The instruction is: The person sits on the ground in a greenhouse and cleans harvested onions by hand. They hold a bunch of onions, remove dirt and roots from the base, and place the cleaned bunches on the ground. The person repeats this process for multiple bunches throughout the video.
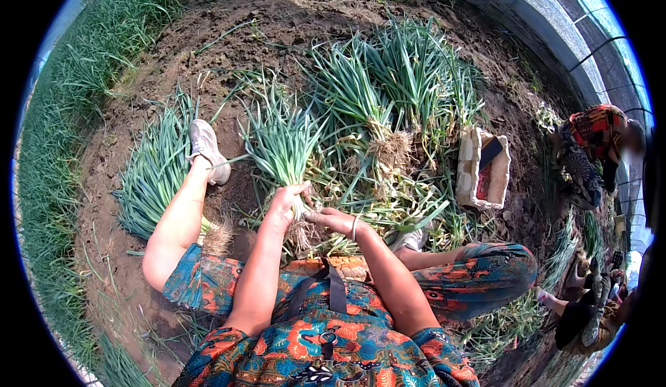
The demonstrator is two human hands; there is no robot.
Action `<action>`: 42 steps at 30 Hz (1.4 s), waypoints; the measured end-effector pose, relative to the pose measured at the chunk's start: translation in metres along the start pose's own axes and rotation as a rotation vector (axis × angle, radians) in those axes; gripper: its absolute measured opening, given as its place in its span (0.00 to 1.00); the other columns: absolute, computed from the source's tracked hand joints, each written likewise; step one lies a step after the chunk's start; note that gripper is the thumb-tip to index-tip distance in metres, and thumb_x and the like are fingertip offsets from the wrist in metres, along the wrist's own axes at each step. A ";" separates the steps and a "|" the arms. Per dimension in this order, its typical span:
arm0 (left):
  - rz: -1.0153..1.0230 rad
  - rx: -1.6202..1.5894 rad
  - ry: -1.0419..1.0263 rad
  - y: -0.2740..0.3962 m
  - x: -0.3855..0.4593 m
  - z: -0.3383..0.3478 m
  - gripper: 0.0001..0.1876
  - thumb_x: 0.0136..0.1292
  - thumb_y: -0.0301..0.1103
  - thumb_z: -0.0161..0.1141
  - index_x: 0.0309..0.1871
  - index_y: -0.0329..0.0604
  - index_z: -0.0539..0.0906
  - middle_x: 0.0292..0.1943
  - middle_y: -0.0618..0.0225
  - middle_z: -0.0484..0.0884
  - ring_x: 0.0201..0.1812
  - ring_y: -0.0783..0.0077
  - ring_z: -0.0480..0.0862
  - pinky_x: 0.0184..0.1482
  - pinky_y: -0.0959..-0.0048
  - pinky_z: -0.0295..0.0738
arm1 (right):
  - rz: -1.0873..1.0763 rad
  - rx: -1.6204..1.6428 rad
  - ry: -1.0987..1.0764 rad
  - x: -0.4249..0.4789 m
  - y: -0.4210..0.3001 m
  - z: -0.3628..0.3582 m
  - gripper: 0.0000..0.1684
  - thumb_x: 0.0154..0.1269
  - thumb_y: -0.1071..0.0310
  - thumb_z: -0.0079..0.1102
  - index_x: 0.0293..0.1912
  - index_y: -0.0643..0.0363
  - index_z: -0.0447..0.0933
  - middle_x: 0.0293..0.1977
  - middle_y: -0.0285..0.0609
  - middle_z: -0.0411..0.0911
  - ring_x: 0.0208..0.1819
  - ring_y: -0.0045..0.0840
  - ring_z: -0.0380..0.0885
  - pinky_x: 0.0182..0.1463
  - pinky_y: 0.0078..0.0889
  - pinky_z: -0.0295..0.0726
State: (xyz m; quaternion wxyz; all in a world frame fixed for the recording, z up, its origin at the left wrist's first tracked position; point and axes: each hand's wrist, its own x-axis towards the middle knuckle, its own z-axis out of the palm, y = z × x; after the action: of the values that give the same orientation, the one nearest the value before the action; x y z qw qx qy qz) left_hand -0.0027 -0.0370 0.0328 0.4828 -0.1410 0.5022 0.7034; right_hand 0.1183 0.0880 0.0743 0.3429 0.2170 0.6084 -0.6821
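My left hand [285, 203] is closed around the pale stems of a bunch of leafy green alliums [283, 145], its leaves fanning away from me and its roots hanging towards my lap. From the right, my right hand [333, 219], with a bangle at the wrist, touches the same bunch low on the stems, near the roots; its exact finger hold is partly hidden. A large pile of the plants [151, 168] lies left, partly behind my leg. Further bunches [359, 90] with tangled dry roots [393, 150] lie ahead to the right.
Discarded leaves [359, 200] cover soil between my legs. A worn, pale open box [466, 171] holding a dark flat piece stands at the right. A person [593, 153] bends beyond it; another [588, 314] is lower right. Growing plants [67, 127] line the left; plastic sheeting [551, 12] rises upper right.
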 end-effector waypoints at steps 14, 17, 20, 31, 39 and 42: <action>-0.099 -0.085 0.066 -0.023 0.065 -0.027 0.06 0.58 0.24 0.57 0.36 0.30 0.77 0.23 0.60 0.77 0.20 0.70 0.77 0.25 0.73 0.77 | 0.316 -0.803 1.058 0.063 0.005 -0.196 0.28 0.57 0.50 0.57 0.52 0.59 0.73 0.48 0.50 0.77 0.54 0.38 0.74 0.58 0.41 0.70; -0.088 -0.115 0.015 -0.020 0.072 -0.023 0.06 0.58 0.25 0.56 0.33 0.29 0.78 0.24 0.58 0.79 0.20 0.70 0.78 0.25 0.72 0.77 | 0.067 -0.444 1.053 0.045 0.022 -0.190 0.26 0.57 0.53 0.56 0.49 0.63 0.75 0.42 0.49 0.80 0.43 0.37 0.79 0.46 0.34 0.75; -0.066 -0.161 -0.018 -0.008 0.063 -0.024 0.08 0.58 0.25 0.55 0.37 0.27 0.78 0.32 0.54 0.83 0.25 0.67 0.82 0.32 0.71 0.80 | -0.186 0.193 0.897 0.005 0.028 -0.141 0.30 0.59 0.51 0.54 0.51 0.68 0.74 0.42 0.51 0.79 0.46 0.35 0.76 0.52 0.34 0.70; 0.047 -0.058 0.089 0.022 0.021 -0.012 0.04 0.56 0.26 0.58 0.33 0.38 0.74 0.19 0.71 0.73 0.17 0.77 0.72 0.22 0.75 0.70 | -0.088 0.056 0.983 -0.003 0.095 -0.150 0.30 0.56 0.59 0.58 0.57 0.61 0.72 0.47 0.55 0.78 0.49 0.38 0.77 0.55 0.34 0.72; 0.031 -0.157 0.041 0.026 0.012 -0.008 0.04 0.57 0.23 0.57 0.33 0.36 0.73 0.19 0.69 0.72 0.18 0.75 0.73 0.21 0.72 0.72 | 0.013 -0.166 0.908 0.022 0.070 -0.189 0.18 0.58 0.59 0.57 0.44 0.59 0.82 0.38 0.53 0.81 0.42 0.36 0.81 0.51 0.32 0.76; 0.032 -0.088 0.078 0.028 0.011 -0.010 0.05 0.57 0.23 0.57 0.34 0.35 0.72 0.19 0.68 0.72 0.17 0.75 0.72 0.21 0.73 0.71 | 0.021 -0.359 1.048 0.028 0.054 -0.183 0.25 0.58 0.54 0.59 0.47 0.65 0.77 0.45 0.57 0.78 0.49 0.41 0.77 0.56 0.35 0.72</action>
State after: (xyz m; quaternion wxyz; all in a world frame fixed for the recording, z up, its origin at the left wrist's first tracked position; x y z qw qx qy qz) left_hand -0.0345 -0.0400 0.0366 0.4451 -0.1815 0.4913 0.7263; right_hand 0.1174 0.2602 -0.0127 0.0327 0.4716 0.8020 -0.3651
